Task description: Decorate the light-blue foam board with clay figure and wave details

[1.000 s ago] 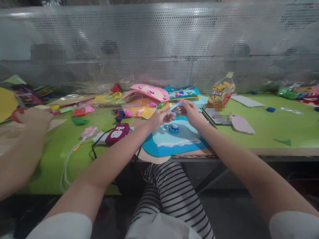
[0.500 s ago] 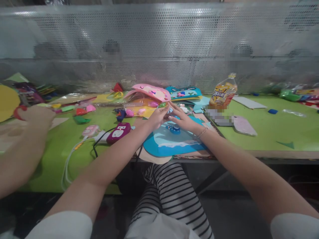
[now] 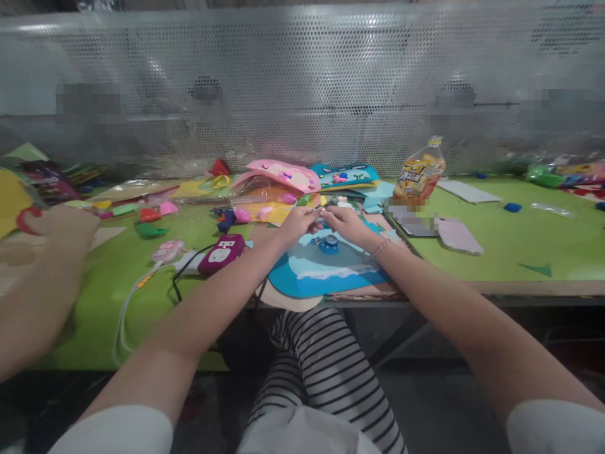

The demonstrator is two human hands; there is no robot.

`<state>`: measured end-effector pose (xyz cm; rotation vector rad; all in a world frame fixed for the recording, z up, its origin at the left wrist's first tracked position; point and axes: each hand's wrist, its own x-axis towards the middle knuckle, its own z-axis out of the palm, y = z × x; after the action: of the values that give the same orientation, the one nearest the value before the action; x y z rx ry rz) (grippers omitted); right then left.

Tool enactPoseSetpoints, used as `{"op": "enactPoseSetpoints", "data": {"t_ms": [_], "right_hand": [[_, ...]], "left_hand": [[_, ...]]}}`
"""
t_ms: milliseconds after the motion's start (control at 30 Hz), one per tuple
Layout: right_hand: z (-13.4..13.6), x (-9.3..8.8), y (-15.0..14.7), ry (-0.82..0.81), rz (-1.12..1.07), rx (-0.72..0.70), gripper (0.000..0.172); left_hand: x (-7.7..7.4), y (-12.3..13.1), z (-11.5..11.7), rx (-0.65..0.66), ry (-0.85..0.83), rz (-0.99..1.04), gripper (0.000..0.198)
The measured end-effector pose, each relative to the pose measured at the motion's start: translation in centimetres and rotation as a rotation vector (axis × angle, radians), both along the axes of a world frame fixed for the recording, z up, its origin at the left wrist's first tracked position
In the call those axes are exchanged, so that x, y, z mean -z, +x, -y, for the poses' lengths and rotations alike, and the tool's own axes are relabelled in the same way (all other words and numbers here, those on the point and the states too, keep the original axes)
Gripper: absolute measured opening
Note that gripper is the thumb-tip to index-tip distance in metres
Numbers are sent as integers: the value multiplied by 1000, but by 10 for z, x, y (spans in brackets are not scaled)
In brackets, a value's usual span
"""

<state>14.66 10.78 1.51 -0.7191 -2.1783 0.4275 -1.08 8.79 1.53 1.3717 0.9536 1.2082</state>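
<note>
My left hand [image 3: 301, 225] and my right hand [image 3: 344, 222] meet at the fingertips above a blue craft board [image 3: 286, 277]. The fingers of both are pinched together. Whatever lies between them is too small and hidden to name. Just below my right hand, a small round blue figure [image 3: 329, 244] sits on the board's light blue middle. A white wavy strip [image 3: 331, 274] runs along the lower part of the board. The hands cover some of the board's upper part.
A pink decorated piece [image 3: 283, 175] and a teal one [image 3: 347, 176] lie behind my hands. Left are a purple device [image 3: 222, 253], cables and colourful lumps. Right stand a snack bag [image 3: 420, 176] and a pink phone-shaped item [image 3: 459, 236]. A co-worker's hand [image 3: 70, 227] holds red-handled scissors [image 3: 27, 221].
My fingers have drawn closer together, and my right hand's fingers have curled in. A pale blue bit seen at the fingertips before is now hidden. The view has shifted slightly.
</note>
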Motion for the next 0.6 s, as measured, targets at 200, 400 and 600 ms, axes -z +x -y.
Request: {"op": "enactPoseSetpoints", "data": {"t_ms": [200,400,600], "right_hand": [[-18,2,7,-144,-341,156,51],[-21,6,8,-143,-349,-11,52],[-17,13,-1,93,-24,22,37]], "left_hand": [[-6,4,6,-34,-107,198,37],[-7,2,6,-42,-108,198,52],[-1,2,7,107,-26,50,47]]}}
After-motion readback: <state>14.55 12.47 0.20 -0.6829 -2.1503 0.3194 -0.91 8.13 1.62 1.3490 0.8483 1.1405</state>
